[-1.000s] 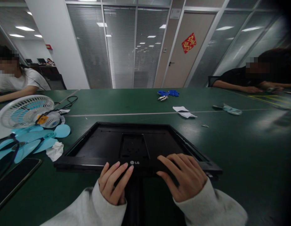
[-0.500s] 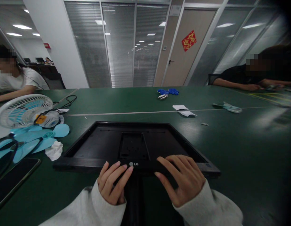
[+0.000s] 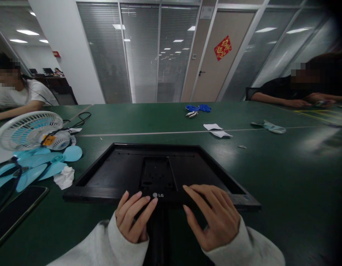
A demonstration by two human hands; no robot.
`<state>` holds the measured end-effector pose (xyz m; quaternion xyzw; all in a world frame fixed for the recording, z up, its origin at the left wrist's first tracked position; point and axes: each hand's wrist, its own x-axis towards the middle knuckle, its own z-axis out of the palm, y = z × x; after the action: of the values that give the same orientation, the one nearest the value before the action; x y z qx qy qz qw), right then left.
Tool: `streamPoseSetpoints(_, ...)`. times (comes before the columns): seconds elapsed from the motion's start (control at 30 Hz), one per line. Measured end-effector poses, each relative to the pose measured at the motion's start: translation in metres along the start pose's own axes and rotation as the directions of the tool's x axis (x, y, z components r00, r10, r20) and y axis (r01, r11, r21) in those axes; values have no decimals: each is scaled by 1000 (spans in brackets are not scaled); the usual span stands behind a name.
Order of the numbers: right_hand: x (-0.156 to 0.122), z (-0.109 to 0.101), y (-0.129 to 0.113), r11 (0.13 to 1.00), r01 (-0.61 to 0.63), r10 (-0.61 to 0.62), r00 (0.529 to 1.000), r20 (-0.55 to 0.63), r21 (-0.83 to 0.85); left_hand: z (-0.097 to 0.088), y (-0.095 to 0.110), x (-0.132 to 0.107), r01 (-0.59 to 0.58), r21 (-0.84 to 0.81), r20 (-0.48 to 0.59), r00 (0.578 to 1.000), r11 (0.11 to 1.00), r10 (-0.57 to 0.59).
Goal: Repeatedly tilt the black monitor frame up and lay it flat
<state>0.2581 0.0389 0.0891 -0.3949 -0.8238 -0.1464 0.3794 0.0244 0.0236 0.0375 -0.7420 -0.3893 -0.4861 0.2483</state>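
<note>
A black LG monitor frame (image 3: pixel 110 166) lies flat on the green table (image 3: pixel 284 177), its near edge toward me. My left hand (image 3: pixel 133 216) rests on that near edge just left of the logo, fingers stretched out and close together. My right hand (image 3: pixel 212 216) lies flat on the edge to the right of the logo, fingers spread. Neither hand grips anything. A dark stand or strip (image 3: pixel 158 236) runs down between my wrists.
A white and blue fan grille (image 3: pixel 28 130), loose blue fan blades (image 3: pixel 40 164) and crumpled paper (image 3: pixel 65 177) lie at the left, with a dark phone (image 3: pixel 16 214) nearer. Blue gloves (image 3: pixel 198 108) and white paper scraps (image 3: pixel 215 130) lie farther back. Two seated people lean on the table.
My right hand has slid slightly toward me and left along the frame's near edge. The left hand has stayed put.
</note>
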Motion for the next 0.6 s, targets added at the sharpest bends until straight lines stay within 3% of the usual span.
streamPoseSetpoints(0.23,-5,7,-19,996,73,-74,997,31,42,3,5,1,-1,13,-38,999,1000,1)
streamPoseSetpoints(0.43,-8,16,-26,989,133,-135,990,28,69,4,3,0,-32,20,74,997,999,31)
streamPoseSetpoints(0.6,-8,18,-27,988,121,-125,992,32,94,3,1,2,-62,10,80,995,998,61)
